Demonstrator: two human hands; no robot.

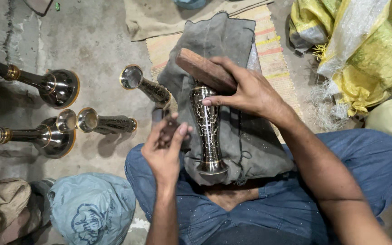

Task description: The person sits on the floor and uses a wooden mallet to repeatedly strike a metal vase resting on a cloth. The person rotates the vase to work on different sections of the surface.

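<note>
hands on an engraved metal vase over a grey cloth

the person sits cross-legged on the floor (100, 41), legs in blue trousers (355, 159) filling the lower right of the frame. a grey cloth (232, 45) lies over the lap and runs up to the top centre. on it, in the middle of the frame, stands a dark metal vase (208, 131) with pale engraved patterns, its flared foot toward the person and its top under the right hand.

the right hand (246, 90) comes in from the lower right and grips a brown wooden block (203, 70), which rests tilted against the top of the vase; its fingers curl over the block and the thumb touches the side of the vase. the left hand (166, 147), just left of the vase, is closed around a small dark thing that is too hidden to name.

just left of the cloth, another engraved vase (148, 86) lies on its side with its open mouth toward the upper left. further left a third vase (105, 122) lies flat. at the left edge two larger shiny metal pieces (55, 86) with gold bands lie one above the other. a pale blue bag (91, 206) sits in the lower left, yellow sacks (364, 50) fill the upper right, and a striped mat (268, 41) shows beneath the cloth.
</note>
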